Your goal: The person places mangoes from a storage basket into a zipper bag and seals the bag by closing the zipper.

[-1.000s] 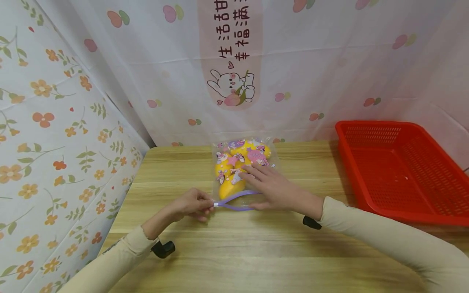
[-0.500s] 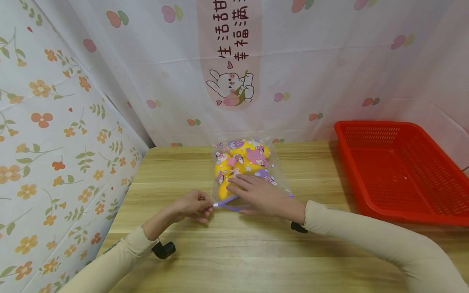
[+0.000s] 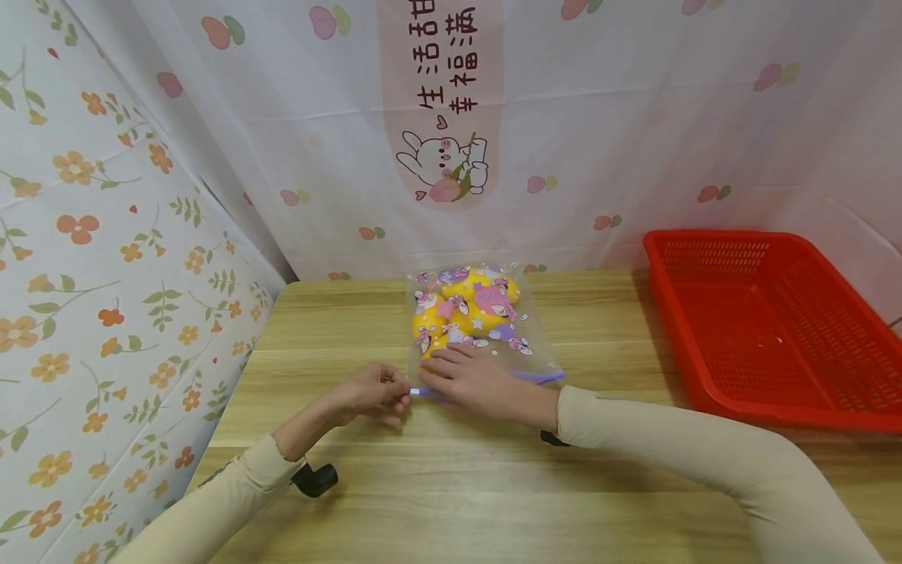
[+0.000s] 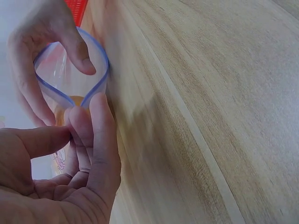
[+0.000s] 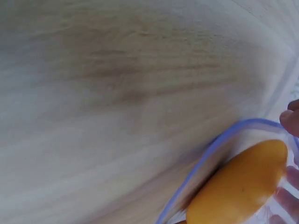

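A clear zip bag (image 3: pixel 523 323) with pink and purple prints lies flat on the table, holding several smooth yellow fruits (image 3: pixel 465 315) that look like mangoes. My left hand (image 3: pixel 371 394) pinches the left end of its purple zip strip (image 3: pixel 546 377) between thumb and fingers. Over the front edge of the bag lies my right hand (image 3: pixel 479 384), its fingers loosely extended on the upper side. In the left wrist view the bag's mouth (image 4: pixel 107 63) gapes, the right thumb in front of it. One orange-yellow fruit (image 5: pixel 243 186) shows close up inside the mouth in the right wrist view.
A red plastic basket (image 3: pixel 680 345) with perforated sides stands at the right of the wooden table (image 3: pixel 451 501). Behind the table hangs a white curtain (image 3: pixel 585 117) with a rabbit print, and a flowered cloth (image 3: pixel 106 274) covers the left side.
My right hand has moved leftward along the bag's mouth toward the left hand, uncovering the right end of the zip strip. The left hand keeps its pinch in place.
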Motion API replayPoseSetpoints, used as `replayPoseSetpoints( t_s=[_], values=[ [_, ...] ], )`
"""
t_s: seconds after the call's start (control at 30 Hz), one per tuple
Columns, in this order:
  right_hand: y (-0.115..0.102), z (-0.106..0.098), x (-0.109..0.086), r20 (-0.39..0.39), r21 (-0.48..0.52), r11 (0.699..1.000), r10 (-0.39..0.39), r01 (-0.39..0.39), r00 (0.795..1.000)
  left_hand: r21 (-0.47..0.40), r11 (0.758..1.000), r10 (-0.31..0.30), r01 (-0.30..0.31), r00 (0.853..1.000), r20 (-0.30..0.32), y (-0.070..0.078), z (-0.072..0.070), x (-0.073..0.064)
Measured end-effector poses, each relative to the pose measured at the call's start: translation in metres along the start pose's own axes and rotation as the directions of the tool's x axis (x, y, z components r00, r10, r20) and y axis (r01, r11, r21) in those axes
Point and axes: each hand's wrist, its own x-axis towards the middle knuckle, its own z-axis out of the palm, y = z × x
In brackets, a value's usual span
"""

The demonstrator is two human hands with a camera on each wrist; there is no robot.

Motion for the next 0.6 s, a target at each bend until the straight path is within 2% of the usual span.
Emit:
replayPoseSetpoints(
  t_s=[0.23,0.6],
  values=[
    [-0.006,0.011,0.008,-0.100,-0.015,0.999,-0.036,0.034,0.994,-0.001,1.000,0.011,-0.011,1.000,0.005,-0.001,-0.001,0.000],
    [-0.009,0.021,0.017,-0.197,-0.149,0.988,-0.081,0.052,0.977,-0.023,1.000,0.022,-0.021,1.000,0.023,-0.001,0.000,0.000]
  ],
)
